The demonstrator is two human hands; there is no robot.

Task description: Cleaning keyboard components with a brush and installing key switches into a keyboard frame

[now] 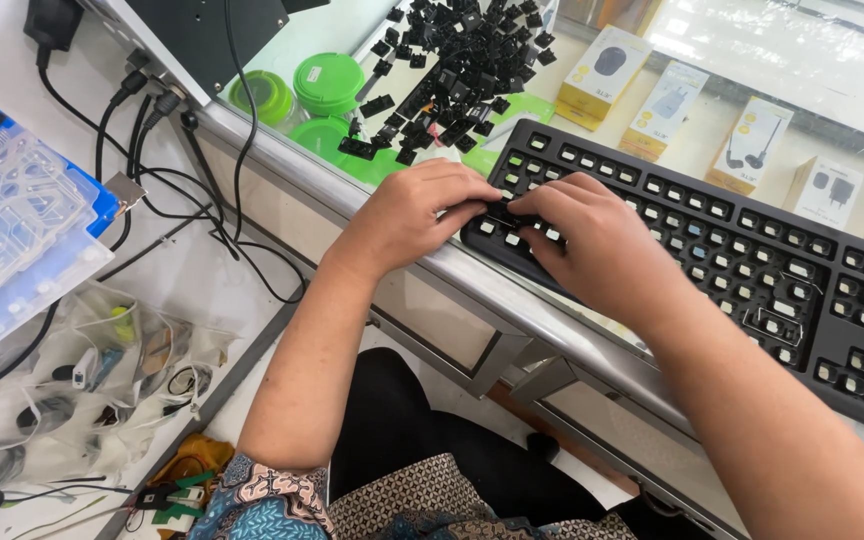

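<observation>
1. We have the black keyboard [712, 250] lying on the glass worktop [282, 160], its near-left corner overhanging the metal edge rail; nearly every keycap is off and the bare switches show.
2. Left hand [407, 215] and right hand [592, 240] meet over the keyboard's left end, fingertips pinched together on one small black keycap [502, 213]; whether it is seated we cannot tell.
3. Risk: pressed askew, the cap could jam or bend its clip. The fingers hide the switch, so alignment goes by feel.
4. Risk: the keyboard could tip or slide off the rail if we lean on the overhanging corner.
5. Risk: the loose keycap pile [452, 70], just beyond the keyboard's left end, sits near the green lids [327, 80]; a sleeve sweep would scatter caps to the floor.
</observation>
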